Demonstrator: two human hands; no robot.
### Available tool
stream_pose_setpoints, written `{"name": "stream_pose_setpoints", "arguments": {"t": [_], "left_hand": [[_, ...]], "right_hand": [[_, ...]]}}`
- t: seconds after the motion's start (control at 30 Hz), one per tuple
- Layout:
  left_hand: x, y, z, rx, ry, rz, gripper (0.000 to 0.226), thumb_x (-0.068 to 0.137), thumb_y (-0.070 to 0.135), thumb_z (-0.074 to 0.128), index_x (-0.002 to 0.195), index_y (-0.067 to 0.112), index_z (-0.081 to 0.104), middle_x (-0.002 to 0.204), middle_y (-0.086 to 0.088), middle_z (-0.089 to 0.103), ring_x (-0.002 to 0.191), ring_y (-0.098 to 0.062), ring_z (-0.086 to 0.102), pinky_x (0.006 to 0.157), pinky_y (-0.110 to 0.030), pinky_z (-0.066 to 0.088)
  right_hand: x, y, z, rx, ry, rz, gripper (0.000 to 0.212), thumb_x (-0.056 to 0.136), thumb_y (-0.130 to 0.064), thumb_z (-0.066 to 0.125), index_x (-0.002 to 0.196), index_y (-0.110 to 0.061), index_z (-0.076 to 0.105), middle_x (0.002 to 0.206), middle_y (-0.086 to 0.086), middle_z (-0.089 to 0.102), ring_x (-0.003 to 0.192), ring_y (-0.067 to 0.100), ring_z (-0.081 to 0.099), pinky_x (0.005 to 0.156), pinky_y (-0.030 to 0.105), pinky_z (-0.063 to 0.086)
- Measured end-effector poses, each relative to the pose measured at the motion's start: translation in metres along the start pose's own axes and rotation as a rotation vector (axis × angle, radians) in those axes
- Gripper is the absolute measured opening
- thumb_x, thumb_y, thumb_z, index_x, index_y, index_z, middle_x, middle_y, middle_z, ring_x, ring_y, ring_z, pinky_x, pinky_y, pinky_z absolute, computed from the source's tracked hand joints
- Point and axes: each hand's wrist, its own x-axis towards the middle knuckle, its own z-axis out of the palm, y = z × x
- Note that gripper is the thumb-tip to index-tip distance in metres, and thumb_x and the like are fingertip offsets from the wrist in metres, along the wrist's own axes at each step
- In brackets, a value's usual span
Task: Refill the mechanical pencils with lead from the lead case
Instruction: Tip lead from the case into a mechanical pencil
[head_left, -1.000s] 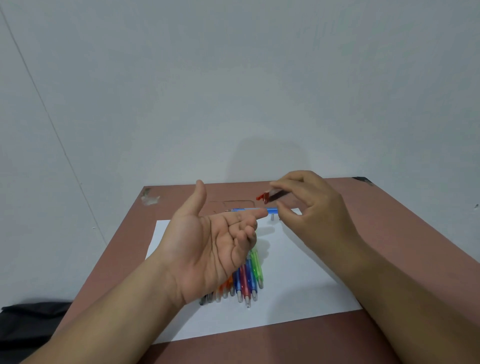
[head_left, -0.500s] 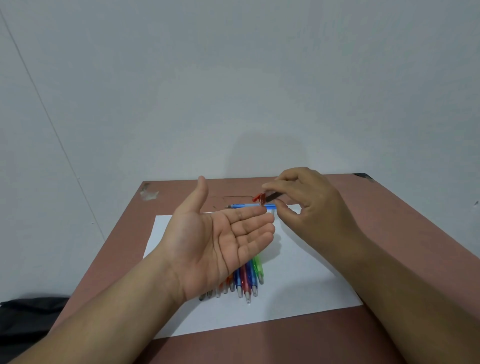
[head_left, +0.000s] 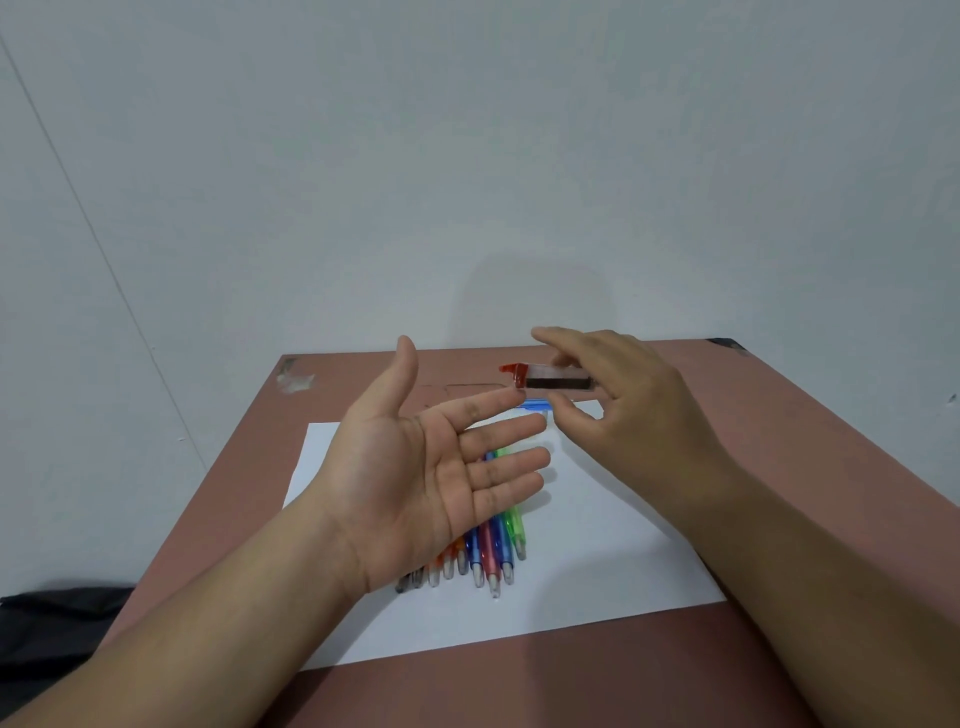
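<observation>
The right hand (head_left: 639, 415) pinches the small clear red-capped lead case (head_left: 550, 378), cap over the flat, released left hand's (head_left: 415, 467) fingertips (head_left: 511, 399).

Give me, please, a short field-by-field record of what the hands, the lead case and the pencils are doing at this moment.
left hand: open, palm up, fingers straight, holding nothing
right hand: pinches the lead case
lead case: roughly level in the air, red cap end over the left fingertips
pencils: coloured bunch lying on the white paper, partly hidden by the left hand
blue pencil: lies apart, further back, mostly hidden
table: reddish brown, carries the paper
</observation>
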Motion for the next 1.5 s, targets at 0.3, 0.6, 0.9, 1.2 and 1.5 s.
{"name": "stream_pose_setpoints", "arguments": {"t": [0.3,0.6,0.9,1.2,1.5], "left_hand": [[-0.0002,0.0002,-0.0017,-0.079,-0.034,0.000,0.102,0.085,0.082,0.039,0.134,-0.006,0.055,0.130,-0.027,0.062,0.121,-0.045,0.060,0.112,-0.050,0.040],[-0.0011,0.0015,-0.0011,-0.157,-0.052,-0.006,0.103,0.086,0.079,0.041,0.137,-0.010,0.049,0.132,-0.031,0.059,0.124,-0.046,0.058,0.115,-0.049,0.037],[-0.0009,0.0011,-0.0012,-0.108,-0.019,-0.024,0.101,0.086,0.080,0.040,0.135,-0.008,0.052,0.129,-0.028,0.063,0.121,-0.045,0.060,0.110,-0.050,0.042],[-0.0012,0.0012,-0.0002,-0.102,-0.015,-0.035,0.100,0.087,0.078,0.041,0.133,-0.010,0.053,0.128,-0.029,0.063,0.120,-0.045,0.061,0.108,-0.049,0.043],[-0.0012,0.0010,-0.0005,-0.085,-0.009,-0.046,0.099,0.087,0.078,0.042,0.133,-0.009,0.054,0.128,-0.028,0.063,0.118,-0.047,0.061,0.110,-0.049,0.042]], "right_hand": [[-0.0001,0.0009,0.0009,-0.099,-0.020,-0.026,0.060,0.088,-0.012,0.072,0.142,-0.031,0.056,0.108,-0.008,0.066,0.098,0.015,0.058,0.085,0.030,0.053],[0.0002,-0.0018,-0.0003,-0.100,-0.026,-0.004,0.071,0.088,-0.014,0.070,0.151,-0.035,0.044,0.104,-0.012,0.063,0.095,0.012,0.054,0.079,0.024,0.050],[-0.0015,0.0028,0.0034,-0.120,0.017,-0.100,0.046,0.087,-0.007,0.071,0.128,-0.028,0.069,0.105,-0.007,0.065,0.098,0.019,0.058,0.084,0.030,0.051],[0.0009,-0.0008,0.0015,-0.200,0.080,-0.201,0.049,0.084,0.000,0.071,0.125,-0.027,0.071,0.104,-0.003,0.065,0.099,0.023,0.056,0.078,0.032,0.050],[0.0004,0.0013,0.0026,-0.250,0.089,-0.246,0.047,0.083,0.003,0.071,0.123,-0.022,0.072,0.105,0.000,0.066,0.100,0.026,0.057,0.075,0.038,0.054]]}}
